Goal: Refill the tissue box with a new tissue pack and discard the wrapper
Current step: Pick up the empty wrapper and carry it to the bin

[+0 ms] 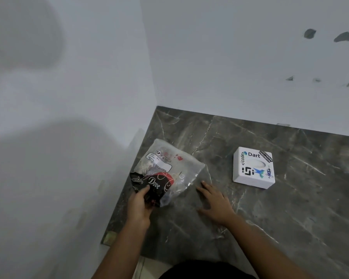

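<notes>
A clear plastic wrapper (169, 168) with a black and red "Dove" print lies crumpled on the dark marble counter (270, 208), near the left wall. My left hand (139, 206) grips its near, printed end. My right hand (216, 200) rests flat on the counter just right of the wrapper, fingers spread, fingertips at the wrapper's right edge. A white square tissue box (253, 167) covered in stickers sits upright further right, its oval top opening showing white. Whether tissues remain inside the wrapper I cannot tell.
White walls meet in a corner behind and left of the counter. The counter's front-left corner (109, 238) is near my left forearm. Grey marks spot the back wall (328, 36) at the upper right.
</notes>
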